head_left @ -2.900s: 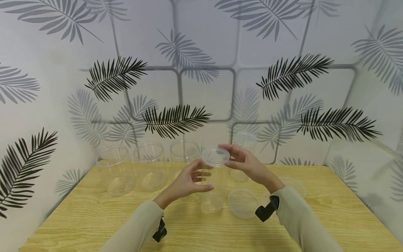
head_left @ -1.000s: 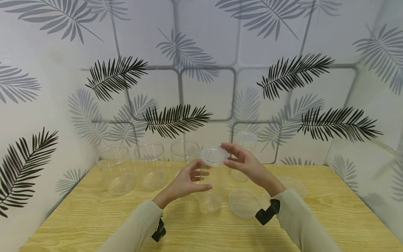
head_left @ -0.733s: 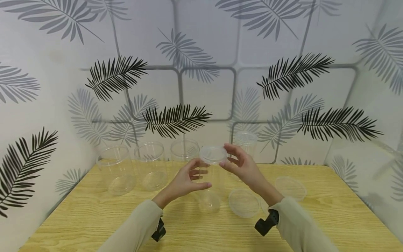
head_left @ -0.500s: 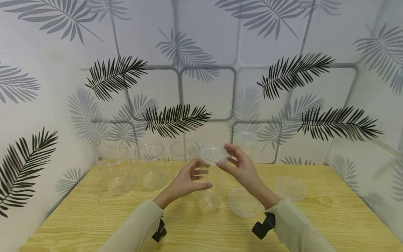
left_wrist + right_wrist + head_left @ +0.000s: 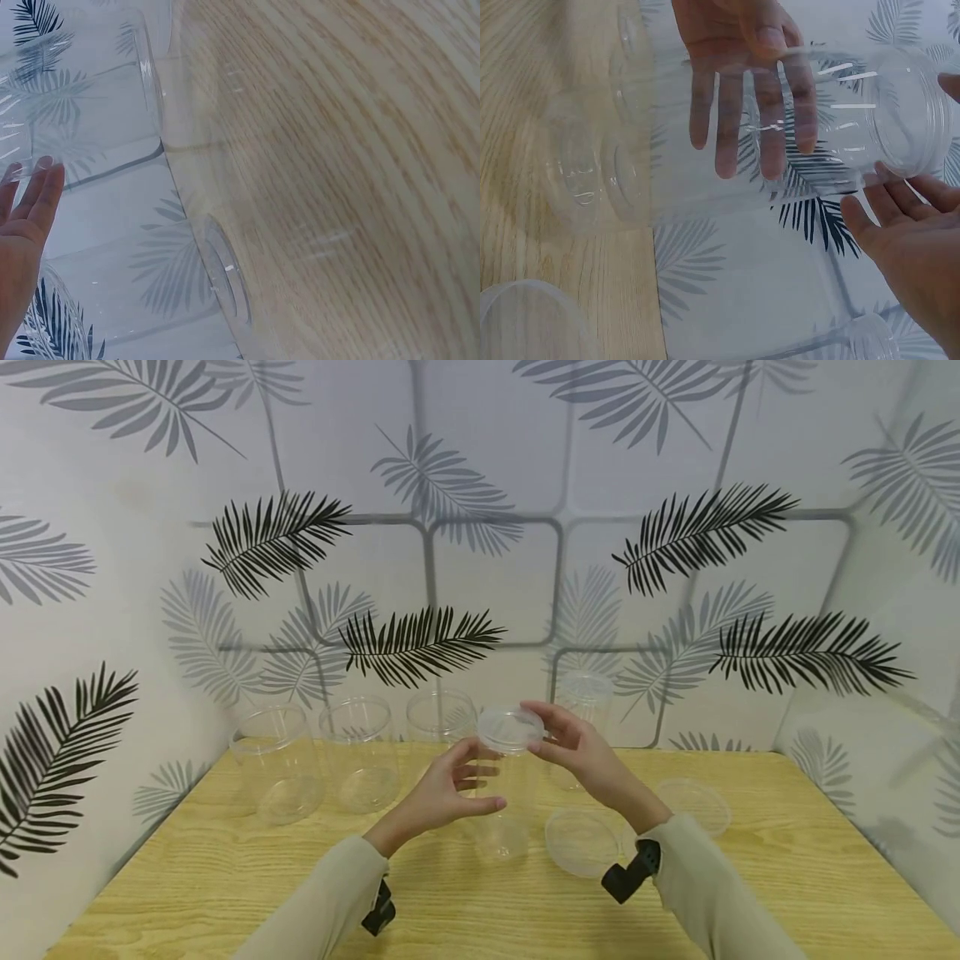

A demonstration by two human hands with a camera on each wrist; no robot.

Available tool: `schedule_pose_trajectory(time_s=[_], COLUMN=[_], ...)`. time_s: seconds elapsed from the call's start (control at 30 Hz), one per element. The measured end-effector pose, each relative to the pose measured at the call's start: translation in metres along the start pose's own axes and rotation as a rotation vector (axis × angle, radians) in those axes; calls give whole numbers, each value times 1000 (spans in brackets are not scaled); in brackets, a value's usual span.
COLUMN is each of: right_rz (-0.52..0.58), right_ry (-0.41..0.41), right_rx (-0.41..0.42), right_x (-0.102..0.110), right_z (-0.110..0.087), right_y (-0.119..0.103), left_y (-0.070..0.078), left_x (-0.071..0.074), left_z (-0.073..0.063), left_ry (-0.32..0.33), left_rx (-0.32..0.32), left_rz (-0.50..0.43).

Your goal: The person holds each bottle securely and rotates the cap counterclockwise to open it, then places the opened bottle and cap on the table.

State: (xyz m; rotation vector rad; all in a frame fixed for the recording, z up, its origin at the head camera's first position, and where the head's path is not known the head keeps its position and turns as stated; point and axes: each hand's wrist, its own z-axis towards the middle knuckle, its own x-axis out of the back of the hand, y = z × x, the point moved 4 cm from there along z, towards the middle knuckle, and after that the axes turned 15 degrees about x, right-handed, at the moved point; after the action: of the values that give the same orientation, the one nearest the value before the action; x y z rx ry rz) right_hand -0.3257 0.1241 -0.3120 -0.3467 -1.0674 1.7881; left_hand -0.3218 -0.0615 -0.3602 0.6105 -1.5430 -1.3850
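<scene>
A tall clear plastic jar stands upright on the wooden table, a round translucent lid on its mouth. My left hand grips the jar's side, thumb in front and fingers behind. In the right wrist view the fingers of that left hand show through the clear wall. At the lid's right edge, my right hand holds the rim between thumb and fingers. The right wrist view has this right hand at the jar's top end. Only part of my left hand appears in the left wrist view.
Three open clear jars, a left one, a middle one and a right one, stand behind to the left. A lidded jar is behind my right hand. Loose lids, a near one and a farther one, lie to the right.
My right hand shifted left around the lid's edge, its thumb sliding along the front, then came back right. The lid and jar moved very slightly. My left hand has kept its grip.
</scene>
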Motion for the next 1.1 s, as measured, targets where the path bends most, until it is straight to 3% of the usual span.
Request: schedule_pose_trajectory(time_s=[0.17,0.4,0.57,0.8,0.93,1.1], right_rz=[154,177,68,-166,-249,-269], right_ry=[-81,-97,-8,133,169,175], right_rx=[7,0,-19,-5,-37,-23], right_x=[5,4,2,-9,-13,-14], right_z=[3,3,0,-5,-6,-5], right_y=[1,-1,-4,-11,-11,-10], left_y=[0,9,22,22,23,23], left_x=[0,-1,0,1,1,0], left_z=[0,-5,-13,-14,-13,-14], left_ry=[-21,-20,-5,23,22,16], left_rx=[-6,-2,1,6,2,8], left_rz=[-3,-10,-10,12,17,16])
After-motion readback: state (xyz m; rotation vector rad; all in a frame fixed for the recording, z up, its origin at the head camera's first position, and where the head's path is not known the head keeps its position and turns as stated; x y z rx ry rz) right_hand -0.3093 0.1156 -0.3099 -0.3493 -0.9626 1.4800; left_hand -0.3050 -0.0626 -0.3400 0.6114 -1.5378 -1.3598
